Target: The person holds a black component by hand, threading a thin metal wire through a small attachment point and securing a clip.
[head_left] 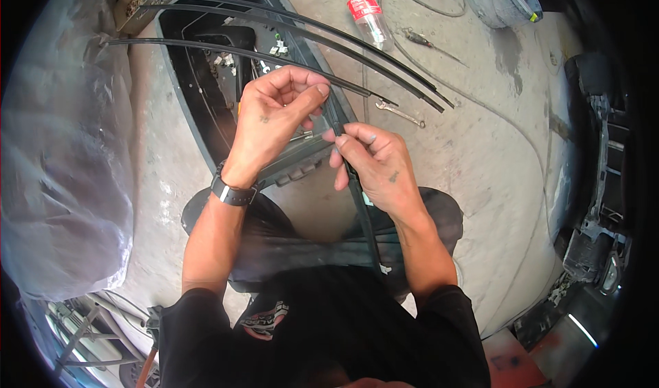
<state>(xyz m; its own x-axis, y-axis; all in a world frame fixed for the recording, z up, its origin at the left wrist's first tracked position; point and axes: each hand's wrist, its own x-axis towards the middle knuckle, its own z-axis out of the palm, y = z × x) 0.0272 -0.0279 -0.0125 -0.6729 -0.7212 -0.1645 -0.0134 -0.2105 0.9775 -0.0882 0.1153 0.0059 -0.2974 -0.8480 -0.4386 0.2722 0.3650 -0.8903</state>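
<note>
A narrow black trim strip (364,213) runs from between my hands down over my lap, with small white pieces along its lower part. My left hand (271,120) pinches the strip's upper stretch between thumb and fingers. Just below it, my right hand (384,168) grips the same strip with thumb and fingertips. Three more long black strips (343,47) lie across a dark plastic bin (180,89) in front of me, their ends reaching past its right rim. White clips (278,48) rest inside the bin.
A combination wrench (401,114) lies right of the bin. Farther off are a plastic bottle (371,23), a screwdriver (417,38), a loose cable (491,117) and a bucket (495,4). Plastic sheeting (68,155) hangs at the left; a dark car part (596,182) stands at the right.
</note>
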